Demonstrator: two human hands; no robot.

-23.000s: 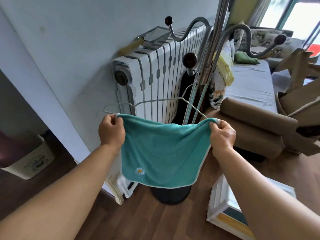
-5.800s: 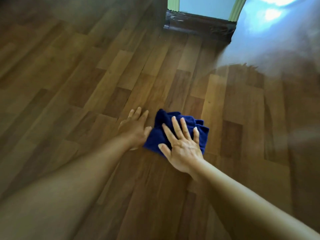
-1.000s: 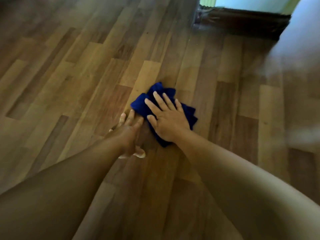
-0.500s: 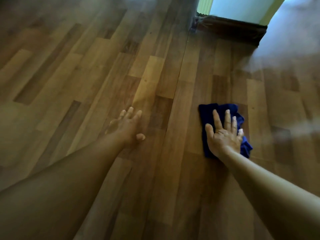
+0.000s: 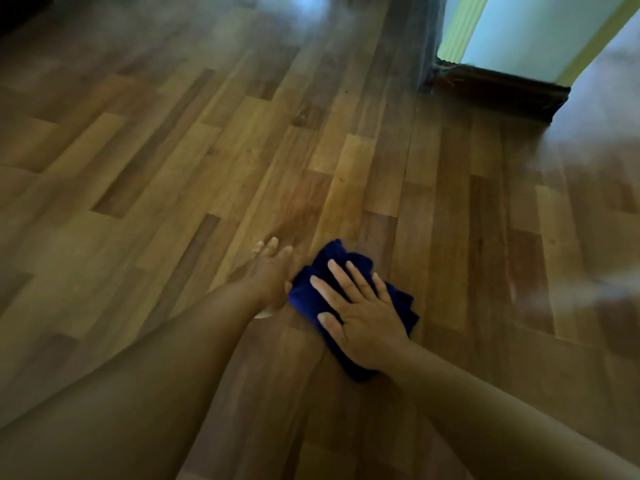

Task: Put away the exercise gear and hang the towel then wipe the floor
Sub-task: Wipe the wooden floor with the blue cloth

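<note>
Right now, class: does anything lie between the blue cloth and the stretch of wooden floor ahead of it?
Nothing visible does. The right hand presses flat on the blue cloth, the left hand rests on the floor beside it, and the boards ahead are bare.

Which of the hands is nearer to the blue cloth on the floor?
Right. The right hand lies flat on top of the blue cloth, fingers spread. The left hand rests on the wood floor beside the cloth's left edge.

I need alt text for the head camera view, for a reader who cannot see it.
A person's right hand presses a crumpled dark blue cloth flat on a wooden plank floor, fingers spread. The left hand rests open on the floor beside the cloth.
</note>
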